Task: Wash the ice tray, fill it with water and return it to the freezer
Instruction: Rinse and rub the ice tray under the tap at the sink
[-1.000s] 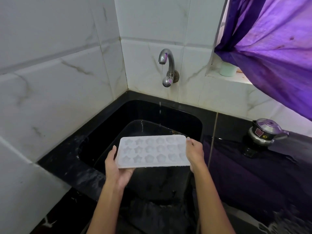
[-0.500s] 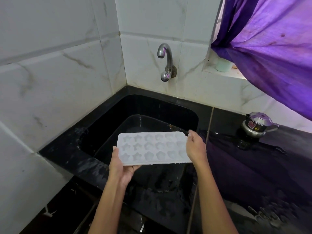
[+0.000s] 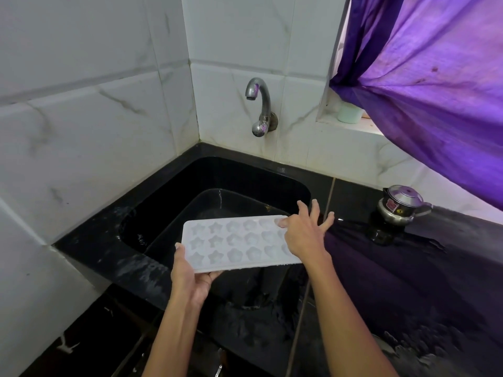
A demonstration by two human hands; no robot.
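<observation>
A white ice tray (image 3: 234, 242) with star- and flower-shaped cells is held level over the front of the black sink (image 3: 190, 186). My left hand (image 3: 192, 276) grips it from below at its near left corner. My right hand (image 3: 306, 231) rests on the tray's right end with the thumb on the top surface and the fingers spread apart, not wrapped around it. The metal tap (image 3: 258, 104) on the tiled back wall shows no stream of water.
A black basin (image 3: 217, 198) sits inside the sink. On the wet black counter to the right stands a small steel pressure cooker (image 3: 400, 204). A purple curtain (image 3: 435, 77) hangs at the upper right over a window ledge with a pale green cup (image 3: 349, 112).
The thin water stream seen a second ago has stopped. My right hand has loosened from gripping the tray's right edge and its fingers have spread. The view has pulled back from the sink.
</observation>
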